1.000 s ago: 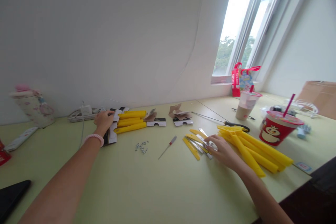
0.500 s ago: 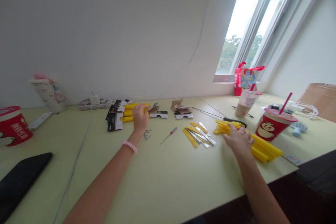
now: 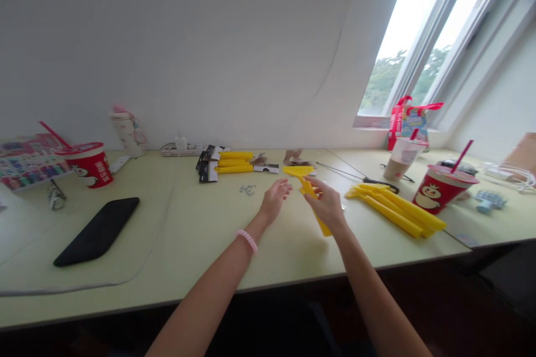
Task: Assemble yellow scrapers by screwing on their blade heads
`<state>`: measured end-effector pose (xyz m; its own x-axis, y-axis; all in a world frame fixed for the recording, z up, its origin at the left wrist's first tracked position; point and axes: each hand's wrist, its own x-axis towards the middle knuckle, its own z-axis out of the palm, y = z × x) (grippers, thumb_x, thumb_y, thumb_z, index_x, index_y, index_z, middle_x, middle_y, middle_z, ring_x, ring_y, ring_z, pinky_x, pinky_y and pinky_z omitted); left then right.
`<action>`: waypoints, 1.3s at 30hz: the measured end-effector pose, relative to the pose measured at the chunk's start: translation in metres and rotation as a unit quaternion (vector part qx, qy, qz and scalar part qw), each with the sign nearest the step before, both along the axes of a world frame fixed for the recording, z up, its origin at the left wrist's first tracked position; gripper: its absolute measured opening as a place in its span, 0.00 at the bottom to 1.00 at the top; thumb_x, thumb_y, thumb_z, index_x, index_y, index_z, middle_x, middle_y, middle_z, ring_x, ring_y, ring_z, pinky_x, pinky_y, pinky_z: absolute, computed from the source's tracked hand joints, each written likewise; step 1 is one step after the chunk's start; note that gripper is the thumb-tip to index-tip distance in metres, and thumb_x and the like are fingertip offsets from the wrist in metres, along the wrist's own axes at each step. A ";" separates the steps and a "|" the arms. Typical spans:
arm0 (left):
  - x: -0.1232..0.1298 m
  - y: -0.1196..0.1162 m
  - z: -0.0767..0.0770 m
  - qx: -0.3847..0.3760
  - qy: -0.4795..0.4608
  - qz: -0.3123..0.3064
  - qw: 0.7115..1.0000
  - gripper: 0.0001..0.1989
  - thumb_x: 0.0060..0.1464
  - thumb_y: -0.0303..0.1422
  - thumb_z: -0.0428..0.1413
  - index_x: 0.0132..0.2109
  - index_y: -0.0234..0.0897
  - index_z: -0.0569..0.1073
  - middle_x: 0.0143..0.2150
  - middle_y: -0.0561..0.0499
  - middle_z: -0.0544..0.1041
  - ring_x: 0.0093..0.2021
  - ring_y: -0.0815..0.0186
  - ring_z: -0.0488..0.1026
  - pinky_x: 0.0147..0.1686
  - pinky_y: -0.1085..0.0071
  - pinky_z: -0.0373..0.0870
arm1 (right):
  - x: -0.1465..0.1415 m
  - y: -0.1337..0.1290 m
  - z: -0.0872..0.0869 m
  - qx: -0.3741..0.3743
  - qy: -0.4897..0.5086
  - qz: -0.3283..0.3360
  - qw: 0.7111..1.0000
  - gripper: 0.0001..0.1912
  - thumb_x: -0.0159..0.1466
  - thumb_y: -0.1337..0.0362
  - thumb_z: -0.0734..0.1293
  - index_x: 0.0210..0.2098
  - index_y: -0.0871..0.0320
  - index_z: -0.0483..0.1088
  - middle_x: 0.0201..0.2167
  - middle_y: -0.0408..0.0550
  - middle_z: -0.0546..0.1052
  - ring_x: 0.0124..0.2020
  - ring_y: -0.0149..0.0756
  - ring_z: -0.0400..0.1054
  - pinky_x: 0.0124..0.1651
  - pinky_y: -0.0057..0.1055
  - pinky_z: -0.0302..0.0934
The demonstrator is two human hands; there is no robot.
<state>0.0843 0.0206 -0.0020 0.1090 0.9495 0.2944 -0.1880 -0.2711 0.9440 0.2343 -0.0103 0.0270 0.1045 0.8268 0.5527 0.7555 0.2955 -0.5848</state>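
My right hand [image 3: 325,203] is closed around the handle of a yellow scraper [image 3: 322,225] with a wide flat head, held over the table at a tilt. To its left, my left hand [image 3: 274,199], with a pink band on the wrist, has its fingers loosely apart and nothing visible in them. Several more yellow scrapers [image 3: 397,212] lie in a pile to the right. Small screws [image 3: 247,189] are scattered left of my left hand. The loose blades and the small screwdriver are mostly hidden behind my hands.
Several yellow-handled pieces [image 3: 234,162] lie on black-and-white card packaging [image 3: 208,170] at the back. A red cup [image 3: 441,192] and a clear cup [image 3: 402,159] stand right; another red cup [image 3: 94,166] stands left. A black phone [image 3: 98,231] lies front left.
My right hand has lifted one scraper off the pile and brought it left. My left hand has come away from the back handles toward it. The view has turned left.
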 end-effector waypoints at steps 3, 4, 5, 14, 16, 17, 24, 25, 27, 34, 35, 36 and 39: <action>-0.004 -0.009 0.002 -0.052 -0.102 -0.014 0.993 0.18 0.49 0.45 0.51 0.39 0.35 0.69 0.34 0.46 0.75 0.33 0.65 0.72 0.31 0.71 0.66 | -0.044 -0.010 0.003 -0.002 -0.010 0.093 0.996 0.20 0.51 0.68 0.62 0.44 0.53 0.70 0.38 0.46 0.76 0.31 0.35 0.67 0.37 0.32 0.63; -0.008 -0.010 0.002 -0.066 -0.129 0.010 0.989 0.17 0.48 0.45 0.52 0.37 0.35 0.69 0.32 0.47 0.74 0.31 0.66 0.72 0.29 0.72 0.66 | -0.054 -0.014 0.004 -0.006 -0.019 0.130 0.991 0.20 0.51 0.67 0.63 0.44 0.53 0.70 0.38 0.46 0.76 0.32 0.35 0.67 0.37 0.32 0.62; -0.012 -0.011 0.002 -0.079 -0.154 0.049 0.984 0.16 0.47 0.44 0.53 0.35 0.34 0.68 0.30 0.49 0.73 0.28 0.68 0.71 0.27 0.73 0.65 | -0.061 -0.016 0.005 -0.009 -0.028 0.172 0.985 0.19 0.52 0.67 0.63 0.44 0.52 0.70 0.37 0.46 0.76 0.33 0.35 0.67 0.38 0.32 0.62; -0.057 -0.006 0.000 -0.227 -0.246 0.148 0.931 0.10 0.50 0.35 0.46 0.35 0.32 0.66 0.24 0.50 0.72 0.15 0.76 0.61 0.17 0.77 0.56 | 0.000 0.024 -0.006 -0.062 -0.120 -0.013 0.991 0.14 0.56 0.66 0.60 0.41 0.58 0.72 0.40 0.52 0.74 0.43 0.42 0.65 0.45 0.38 0.59; -0.057 -0.009 0.001 -0.234 -0.226 0.142 0.935 0.11 0.49 0.35 0.47 0.36 0.32 0.66 0.25 0.49 0.73 0.15 0.75 0.62 0.17 0.76 0.57 | 0.024 0.032 -0.008 -0.111 -0.164 -0.131 0.971 0.15 0.56 0.65 0.59 0.40 0.58 0.72 0.41 0.55 0.73 0.45 0.45 0.64 0.44 0.40 0.58; -0.056 -0.010 0.002 -0.230 -0.212 0.140 0.940 0.11 0.49 0.36 0.48 0.36 0.32 0.66 0.26 0.49 0.74 0.15 0.75 0.62 0.18 0.76 0.57 | 0.033 0.034 -0.009 -0.139 -0.179 -0.176 0.958 0.15 0.56 0.64 0.60 0.40 0.59 0.73 0.41 0.57 0.72 0.45 0.47 0.64 0.43 0.40 0.58; -0.049 -0.016 0.001 -0.160 -0.119 0.124 0.972 0.11 0.49 0.38 0.48 0.33 0.32 0.65 0.25 0.47 0.74 0.16 0.72 0.64 0.17 0.74 0.59 | 0.062 0.029 -0.030 -0.184 -0.176 -0.214 0.943 0.16 0.55 0.59 0.60 0.37 0.59 0.73 0.36 0.56 0.73 0.39 0.43 0.66 0.38 0.35 0.57; -0.048 -0.016 0.000 -0.161 -0.111 0.115 0.974 0.11 0.49 0.38 0.48 0.33 0.32 0.65 0.25 0.47 0.74 0.15 0.72 0.64 0.17 0.75 0.59 | 0.064 0.029 -0.034 -0.169 -0.160 -0.215 0.948 0.16 0.55 0.59 0.60 0.37 0.59 0.73 0.35 0.55 0.73 0.38 0.42 0.66 0.37 0.33 0.57; -0.048 -0.014 -0.002 -0.161 -0.102 0.096 0.977 0.11 0.49 0.37 0.48 0.33 0.32 0.65 0.24 0.47 0.74 0.15 0.73 0.64 0.17 0.75 0.58 | 0.068 0.032 -0.041 -0.153 -0.126 -0.203 0.959 0.14 0.55 0.60 0.61 0.36 0.59 0.73 0.33 0.53 0.74 0.35 0.40 0.66 0.35 0.31 0.56; -0.050 -0.010 -0.007 -0.171 -0.092 0.081 0.978 0.10 0.49 0.36 0.48 0.34 0.32 0.65 0.25 0.46 0.74 0.15 0.72 0.65 0.17 0.75 0.60 | 0.074 0.030 -0.043 -0.100 -0.071 -0.224 0.967 0.12 0.53 0.67 0.60 0.30 0.57 0.75 0.27 0.52 0.76 0.31 0.40 0.68 0.34 0.33 0.56; -0.050 -0.010 -0.008 -0.173 -0.091 0.078 0.978 0.10 0.49 0.36 0.49 0.34 0.32 0.65 0.25 0.46 0.75 0.16 0.72 0.65 0.17 0.75 0.60 | 0.073 0.028 -0.041 -0.084 -0.056 -0.232 0.967 0.12 0.53 0.67 0.60 0.31 0.58 0.75 0.27 0.53 0.76 0.30 0.41 0.68 0.34 0.34 0.56; -0.050 -0.010 -0.008 -0.176 -0.091 0.075 0.977 0.10 0.49 0.36 0.49 0.35 0.32 0.65 0.25 0.46 0.75 0.16 0.72 0.65 0.17 0.75 0.60 | 0.071 0.027 -0.039 -0.062 -0.031 -0.236 0.969 0.12 0.54 0.66 0.59 0.32 0.58 0.74 0.27 0.53 0.76 0.30 0.41 0.68 0.34 0.35 0.57; -0.049 -0.011 -0.008 -0.187 -0.089 0.066 0.976 0.10 0.49 0.36 0.50 0.35 0.32 0.65 0.26 0.46 0.75 0.16 0.72 0.65 0.18 0.75 0.61 | 0.062 0.029 -0.032 0.031 0.082 -0.216 0.972 0.11 0.54 0.64 0.60 0.32 0.60 0.72 0.27 0.52 0.75 0.29 0.39 0.67 0.36 0.36 0.59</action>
